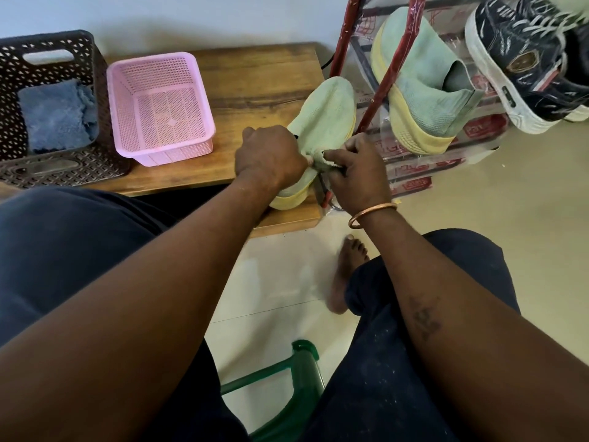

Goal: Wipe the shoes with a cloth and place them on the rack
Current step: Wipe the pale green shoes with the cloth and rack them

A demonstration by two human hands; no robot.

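Two hands are closed on one pale green shoe (pixel 322 122), which lies on its side on the wooden surface (pixel 255 78) near its right edge, toe pointing away and yellow sole turned toward the rack. The left hand (pixel 267 154) is pressed over the heel end, seemingly to steady the shoe against the surface, while the right hand (pixel 353 173) is pinched on the knit collar at the opening, thumb and fingers closed on the fabric as if it were being pulled straight. No cloth is seen in either hand; the blue cloth (pixel 57 113) is left folded in the dark basket (pixel 47 46) at the far left, well apart from the shoe, with the pink basket (pixel 159 106) standing between them. From this it is judged that wiping is not being done at this instant and that the shoe is being adjusted or readied. The matching green shoe (pixel 424 87) is already propped on the red-framed rack (pixel 379 94) just beside the surface, next to a dark sneaker (pixel 526 59), so the held shoe is kept close to its place and only a short carry to the right would be needed.
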